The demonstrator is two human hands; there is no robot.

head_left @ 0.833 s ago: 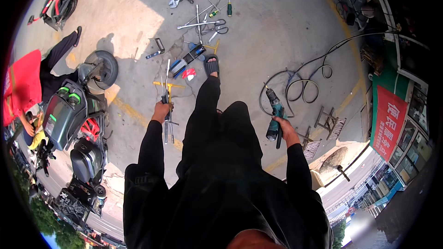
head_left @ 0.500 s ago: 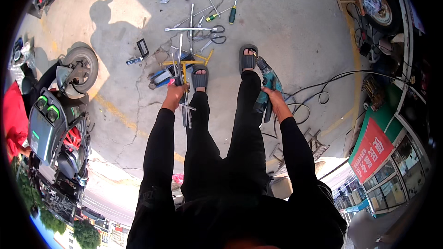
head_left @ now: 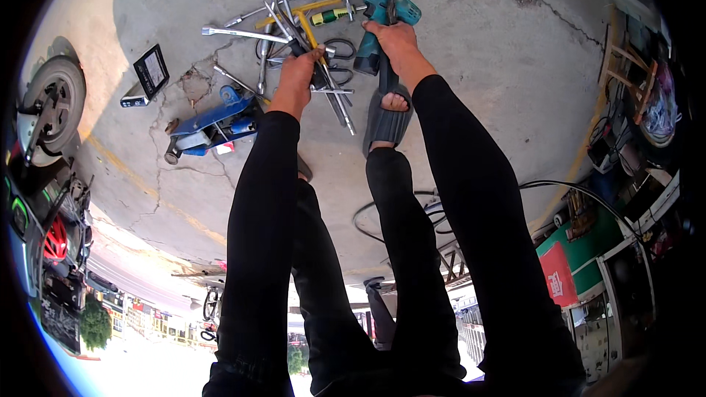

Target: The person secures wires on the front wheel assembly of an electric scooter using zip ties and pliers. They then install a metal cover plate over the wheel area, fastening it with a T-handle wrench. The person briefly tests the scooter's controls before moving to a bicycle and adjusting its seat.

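My left hand (head_left: 296, 79) is closed around a bundle of long metal tools, among them chrome wrenches (head_left: 340, 106) and dark handles. A yellow T-handle wrench (head_left: 307, 29) shows just beyond the fist; whether it is in the grip I cannot tell. My right hand (head_left: 397, 43) grips a teal and black cordless drill (head_left: 381, 1) by the handle, its bit pointing to the far left. A dark long tool (head_left: 387, 77) hangs down from the same hand. Beyond the left hand, a socket wrench (head_left: 246, 34) and a yellow-green screwdriver (head_left: 329, 17) appear close together.
A blue floor jack (head_left: 213, 123) lies left of my left hand. An opened black box (head_left: 151, 72) is farther left, near a scooter wheel (head_left: 57, 103). My sandalled foot (head_left: 388, 121) is below the drill. A black hose (head_left: 566, 185) and a wooden stool (head_left: 630, 77) are at right.
Both hands have moved forward and up in view with their tools, and the drill has swung to point left. The view has shifted, and my right foot now appears below the drill.
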